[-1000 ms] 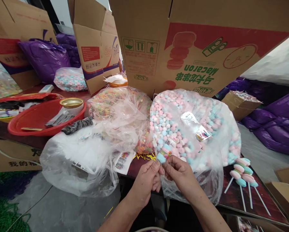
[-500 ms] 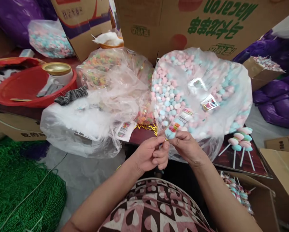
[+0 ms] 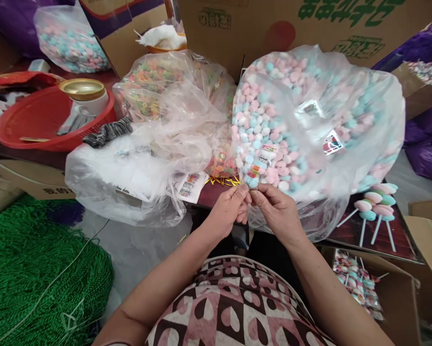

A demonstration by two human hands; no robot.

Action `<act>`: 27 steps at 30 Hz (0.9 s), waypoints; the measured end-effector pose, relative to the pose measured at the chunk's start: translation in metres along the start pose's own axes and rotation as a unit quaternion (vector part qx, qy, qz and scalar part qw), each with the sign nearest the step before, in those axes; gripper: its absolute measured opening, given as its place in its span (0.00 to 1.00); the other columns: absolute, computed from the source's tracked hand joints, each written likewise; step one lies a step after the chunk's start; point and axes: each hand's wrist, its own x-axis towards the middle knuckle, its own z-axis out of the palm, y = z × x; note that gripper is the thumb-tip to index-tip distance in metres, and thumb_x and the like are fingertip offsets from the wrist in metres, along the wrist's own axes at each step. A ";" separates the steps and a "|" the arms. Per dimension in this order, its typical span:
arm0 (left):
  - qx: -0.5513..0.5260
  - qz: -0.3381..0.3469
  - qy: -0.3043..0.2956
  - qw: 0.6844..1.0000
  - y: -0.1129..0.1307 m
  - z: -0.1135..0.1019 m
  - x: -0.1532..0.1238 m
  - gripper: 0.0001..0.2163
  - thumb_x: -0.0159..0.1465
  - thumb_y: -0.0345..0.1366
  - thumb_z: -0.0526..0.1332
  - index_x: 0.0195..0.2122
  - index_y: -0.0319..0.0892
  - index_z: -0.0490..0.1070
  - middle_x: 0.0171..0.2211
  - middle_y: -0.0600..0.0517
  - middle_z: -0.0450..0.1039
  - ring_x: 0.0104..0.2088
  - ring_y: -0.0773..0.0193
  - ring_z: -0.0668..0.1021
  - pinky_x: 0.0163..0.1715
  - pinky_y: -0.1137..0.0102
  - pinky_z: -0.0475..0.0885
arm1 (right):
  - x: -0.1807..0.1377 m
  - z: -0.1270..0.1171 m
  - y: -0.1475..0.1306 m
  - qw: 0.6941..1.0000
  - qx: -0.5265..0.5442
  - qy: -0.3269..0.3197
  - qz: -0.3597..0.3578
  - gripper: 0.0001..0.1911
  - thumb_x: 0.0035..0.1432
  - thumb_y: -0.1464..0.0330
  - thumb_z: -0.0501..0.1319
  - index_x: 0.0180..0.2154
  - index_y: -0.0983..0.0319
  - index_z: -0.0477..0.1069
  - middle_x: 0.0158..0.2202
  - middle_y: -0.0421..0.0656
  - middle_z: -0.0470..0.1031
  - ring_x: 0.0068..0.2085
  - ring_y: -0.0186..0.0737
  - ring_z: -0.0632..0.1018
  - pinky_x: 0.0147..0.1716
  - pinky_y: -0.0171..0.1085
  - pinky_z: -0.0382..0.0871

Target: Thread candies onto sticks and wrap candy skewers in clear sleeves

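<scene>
A marshmallow lollipop in a printed clear wrapper [image 3: 258, 169] points away from me, over the edge of the big bag of marshmallows [image 3: 264, 127]. At its lower end, my left hand [image 3: 233, 207] is closed in a pinch, thumb against the curled fingers. Close beside it, my right hand [image 3: 278, 209] pinches the same gathered neck of the wrapper. The fingertips hide the stick and most of whatever lies between them. Gold twist ties [image 3: 223, 181] are spread on the table just beyond my left hand. Bare marshmallow lollipops [image 3: 378, 206] rest at the right table corner.
A bag of colourful gummies [image 3: 149, 89] and a bag of white wrappers [image 3: 129, 175] lie to the left. Beyond them stands a red basin [image 3: 24, 129]. Wrapped lollipops fill part of a carton [image 3: 400, 307] at lower right. Green cord [image 3: 46, 274] is heaped at lower left.
The view has shifted a little. My left fingers, partly spread before, are now drawn together at the wrapper's neck. My right hand has slid down from the candy to the neck.
</scene>
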 end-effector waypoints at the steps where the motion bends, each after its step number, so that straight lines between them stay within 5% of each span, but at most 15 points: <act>1: 0.020 0.010 -0.002 1.000 -0.003 -0.002 0.000 0.20 0.61 0.55 0.60 0.28 0.42 0.63 0.13 0.64 0.52 0.12 0.75 0.59 0.16 0.77 0.63 | -0.001 -0.001 -0.001 1.000 0.004 -0.005 0.010 0.08 0.59 0.64 0.59 0.31 0.60 0.74 0.26 0.38 0.74 0.26 0.34 0.72 0.27 0.33 0.66; 6: 0.134 0.059 0.017 0.989 -0.008 -0.006 -0.003 0.18 0.66 0.52 0.55 0.32 0.41 0.66 0.19 0.60 0.61 0.19 0.73 0.66 0.26 0.75 0.67 | -0.005 -0.007 -0.017 0.993 -0.109 0.038 0.011 0.09 0.57 0.65 0.58 0.28 0.61 0.73 0.21 0.37 0.71 0.22 0.32 0.69 0.23 0.32 0.61; 9: 0.181 0.109 0.009 0.977 0.001 -0.004 -0.003 0.15 0.65 0.48 0.59 0.44 0.41 0.70 0.37 0.52 0.75 0.39 0.66 0.76 0.45 0.70 0.69 | -0.008 -0.010 -0.027 0.975 -0.208 0.064 -0.036 0.07 0.55 0.68 0.59 0.27 0.60 0.73 0.22 0.38 0.73 0.23 0.33 0.70 0.24 0.32 0.62; 12: 0.106 0.144 -0.037 0.983 0.017 0.000 -0.004 0.20 0.62 0.46 0.63 0.53 0.45 0.70 0.53 0.49 0.73 0.55 0.59 0.72 0.57 0.66 0.63 | -0.007 -0.013 -0.028 0.972 -0.224 0.041 -0.052 0.07 0.55 0.68 0.58 0.26 0.60 0.71 0.22 0.38 0.73 0.23 0.33 0.71 0.24 0.32 0.61; 16: 0.035 0.146 -0.066 0.986 0.043 0.006 -0.019 0.17 0.61 0.50 0.62 0.46 0.46 0.77 0.41 0.49 0.78 0.50 0.55 0.76 0.51 0.62 0.69 | 0.005 -0.019 -0.022 0.973 -0.222 0.055 -0.036 0.07 0.55 0.68 0.58 0.26 0.60 0.71 0.22 0.38 0.74 0.23 0.34 0.72 0.24 0.32 0.62; 19: 0.139 0.136 -0.107 0.975 0.049 0.006 -0.032 0.17 0.62 0.52 0.61 0.35 0.43 0.80 0.31 0.48 0.78 0.44 0.55 0.77 0.52 0.61 0.67 | 0.016 -0.023 -0.027 0.968 -0.217 0.115 -0.043 0.07 0.56 0.67 0.58 0.27 0.59 0.71 0.23 0.38 0.75 0.24 0.35 0.73 0.26 0.34 0.65; 22: 0.192 0.102 -0.083 0.973 0.038 0.003 -0.031 0.20 0.64 0.53 0.58 0.37 0.41 0.80 0.29 0.49 0.77 0.37 0.60 0.76 0.50 0.65 0.67 | 0.016 -0.022 -0.039 0.964 -0.214 0.133 -0.079 0.06 0.58 0.68 0.58 0.30 0.59 0.73 0.27 0.40 0.78 0.27 0.37 0.75 0.30 0.35 0.67; 27: -0.002 0.003 -0.044 0.999 0.017 -0.003 -0.008 0.28 0.64 0.59 0.51 0.35 0.37 0.77 0.25 0.48 0.74 0.28 0.65 0.75 0.33 0.70 0.70 | -0.001 -0.013 -0.042 0.982 -0.155 0.075 -0.080 0.08 0.62 0.64 0.57 0.35 0.59 0.74 0.32 0.43 0.79 0.31 0.39 0.78 0.31 0.37 0.69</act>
